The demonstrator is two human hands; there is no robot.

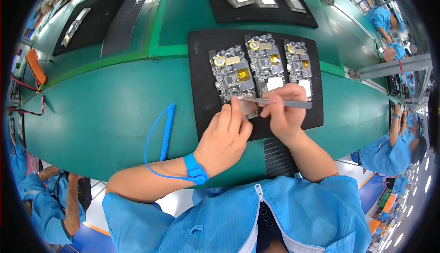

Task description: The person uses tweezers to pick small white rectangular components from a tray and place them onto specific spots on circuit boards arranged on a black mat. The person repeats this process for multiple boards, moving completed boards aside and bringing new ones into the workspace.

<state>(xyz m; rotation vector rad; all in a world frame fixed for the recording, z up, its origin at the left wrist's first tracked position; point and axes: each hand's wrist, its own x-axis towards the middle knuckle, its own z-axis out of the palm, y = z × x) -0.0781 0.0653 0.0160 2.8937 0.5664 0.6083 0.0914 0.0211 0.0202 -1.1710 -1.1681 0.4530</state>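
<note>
Three circuit boards lie side by side on a black mat (201,83) in front of me. My left hand (224,131) rests its closed fingers on the lower end of the left circuit board (230,74), beside a silver metal patch there. Grey metal tweezers (300,104) are gripped in my right hand (286,115). Their thin tips point left and reach that patch near my left fingertip. Whether the tips pinch anything is too small to tell. The middle circuit board (264,67) and the right circuit board (299,65) each carry a pale square, partly behind my right hand on the middle one.
Another black mat (256,16) with several boards is on the far side of the green bench (105,101). A blue coiled cord (167,131) runs to my left wristband (195,168). An orange device (35,66) with cables sits at far left. Co-workers sit along both sides.
</note>
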